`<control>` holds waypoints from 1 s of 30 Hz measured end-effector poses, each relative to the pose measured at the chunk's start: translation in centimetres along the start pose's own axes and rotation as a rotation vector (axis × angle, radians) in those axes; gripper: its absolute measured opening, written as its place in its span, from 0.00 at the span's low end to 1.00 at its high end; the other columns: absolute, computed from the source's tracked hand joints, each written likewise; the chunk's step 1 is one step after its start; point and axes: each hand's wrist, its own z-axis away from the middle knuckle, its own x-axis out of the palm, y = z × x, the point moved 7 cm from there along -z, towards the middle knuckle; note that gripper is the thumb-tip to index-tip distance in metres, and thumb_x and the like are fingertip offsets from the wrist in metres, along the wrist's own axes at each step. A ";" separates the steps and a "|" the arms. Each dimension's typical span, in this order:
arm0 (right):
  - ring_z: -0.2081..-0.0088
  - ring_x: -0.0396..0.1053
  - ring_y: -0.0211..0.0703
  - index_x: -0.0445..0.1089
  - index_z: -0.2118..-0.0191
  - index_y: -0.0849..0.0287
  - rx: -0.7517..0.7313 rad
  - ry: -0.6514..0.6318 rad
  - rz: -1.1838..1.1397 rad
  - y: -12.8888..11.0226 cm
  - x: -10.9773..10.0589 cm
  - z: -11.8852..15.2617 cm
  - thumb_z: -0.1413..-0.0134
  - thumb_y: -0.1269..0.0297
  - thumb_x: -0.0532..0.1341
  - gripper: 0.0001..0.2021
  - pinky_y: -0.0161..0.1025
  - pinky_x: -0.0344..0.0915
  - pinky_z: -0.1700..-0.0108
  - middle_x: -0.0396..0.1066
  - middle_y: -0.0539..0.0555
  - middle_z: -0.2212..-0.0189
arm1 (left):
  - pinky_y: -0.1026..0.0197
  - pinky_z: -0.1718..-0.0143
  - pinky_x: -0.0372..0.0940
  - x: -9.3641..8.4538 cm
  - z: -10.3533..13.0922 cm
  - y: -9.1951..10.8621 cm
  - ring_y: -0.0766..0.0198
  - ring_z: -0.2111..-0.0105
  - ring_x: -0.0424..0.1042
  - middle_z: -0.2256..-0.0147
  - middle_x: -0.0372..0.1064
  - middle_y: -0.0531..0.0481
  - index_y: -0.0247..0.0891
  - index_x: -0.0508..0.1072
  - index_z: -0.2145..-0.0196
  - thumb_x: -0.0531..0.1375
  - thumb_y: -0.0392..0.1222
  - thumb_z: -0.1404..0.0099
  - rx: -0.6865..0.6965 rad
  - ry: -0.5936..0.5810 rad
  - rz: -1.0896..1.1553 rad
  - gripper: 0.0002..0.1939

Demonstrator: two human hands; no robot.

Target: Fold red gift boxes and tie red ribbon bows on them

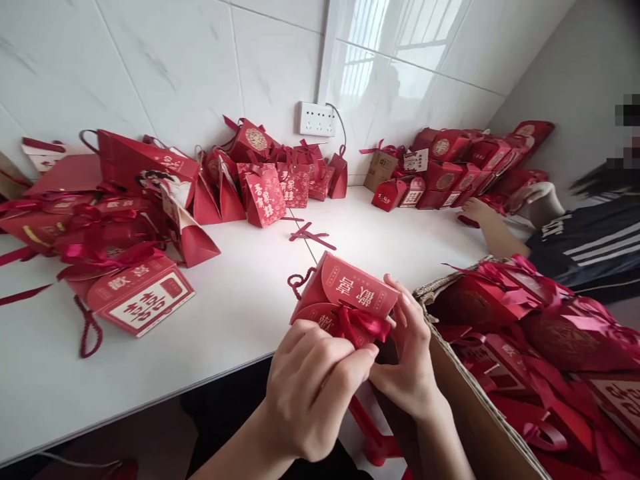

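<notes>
A red gift box (345, 287) with pale characters, a dark red cord loop and a satin bow (363, 325) is held up over the table's front edge. My left hand (317, 383) is in front of it, fingers curled and pinching at the bow's ribbon near the thumb tip. Around the box's right end wraps my right hand (410, 353), thumb below and fingers along the side. On the white table (240, 293) to the left lies another red box (145, 297) with a cord loop.
Many red boxes (173, 173) crowd the table's left and back. More are stacked at the back right (450, 177). Loose ribbon pieces (310, 233) lie mid-table. A cardboard carton (465, 380) full of red boxes stands at the right. Beyond it, a person's arm (500, 230) reaches in.
</notes>
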 end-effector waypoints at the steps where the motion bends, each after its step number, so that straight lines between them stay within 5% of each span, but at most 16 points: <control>1: 0.36 0.46 0.58 0.40 0.36 0.41 0.016 0.015 -0.011 0.1 -0.4 0.2 0.50 0.74 0.63 0.42 0.58 0.66 0.47 0.43 0.59 0.36 | 0.59 0.71 0.63 0.2 0.0 0.1 0.66 0.75 0.65 0.73 0.68 0.48 0.30 0.71 0.62 0.58 0.26 0.40 -0.004 0.009 0.016 0.08; 12: 0.37 0.50 0.58 0.41 0.37 0.40 0.109 0.123 -0.019 0.5 -2.7 1.5 0.51 0.73 0.65 0.43 0.54 0.70 0.50 0.40 0.58 0.36 | 0.59 0.72 0.63 2.1 -0.6 1.3 0.66 0.75 0.66 0.73 0.69 0.49 0.30 0.71 0.61 0.60 0.26 0.42 0.000 0.021 0.110 0.10; 26: 0.37 0.50 0.58 0.39 0.37 0.39 0.076 0.125 0.024 -0.3 -4.0 2.2 0.49 0.67 0.66 0.42 0.58 0.67 0.47 0.40 0.57 0.35 | 0.59 0.75 0.68 1.9 -2.3 2.5 0.66 0.78 0.68 0.77 0.70 0.52 0.37 0.71 0.65 0.60 0.29 0.40 -0.106 0.079 0.124 0.06; 30: 0.37 0.50 0.59 0.39 0.37 0.39 0.063 0.147 0.034 -0.4 -4.6 2.5 0.49 0.68 0.65 0.42 0.58 0.66 0.46 0.40 0.56 0.35 | 0.60 0.76 0.67 2.2 -2.5 3.4 0.67 0.78 0.68 0.77 0.70 0.51 0.34 0.71 0.65 0.61 0.27 0.41 -0.033 0.034 0.144 0.07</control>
